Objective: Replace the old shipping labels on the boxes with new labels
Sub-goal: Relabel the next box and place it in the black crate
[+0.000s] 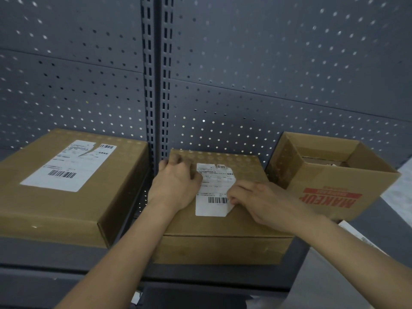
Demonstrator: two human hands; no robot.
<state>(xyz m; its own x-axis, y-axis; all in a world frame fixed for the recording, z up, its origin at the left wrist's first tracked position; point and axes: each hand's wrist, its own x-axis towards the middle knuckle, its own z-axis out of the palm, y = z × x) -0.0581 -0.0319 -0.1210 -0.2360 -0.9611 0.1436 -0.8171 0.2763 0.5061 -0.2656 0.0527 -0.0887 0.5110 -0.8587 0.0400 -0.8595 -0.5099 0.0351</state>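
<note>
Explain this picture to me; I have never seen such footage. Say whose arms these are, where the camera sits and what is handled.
No machine here: a person works bare-handed, and the one camera sits on their head, looking down over both arms. On a dark grey metal shelf stand three brown cardboard boxes. The left hand rests on the closed middle box. The right hand pinches the near right corner of its white paper shipping label. The closed left box bears a torn label; the right box, printed red, stands open.

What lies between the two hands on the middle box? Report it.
The white shipping label, stuck on the middle box, spans the gap between left hand and right hand, as the head view shows.
</note>
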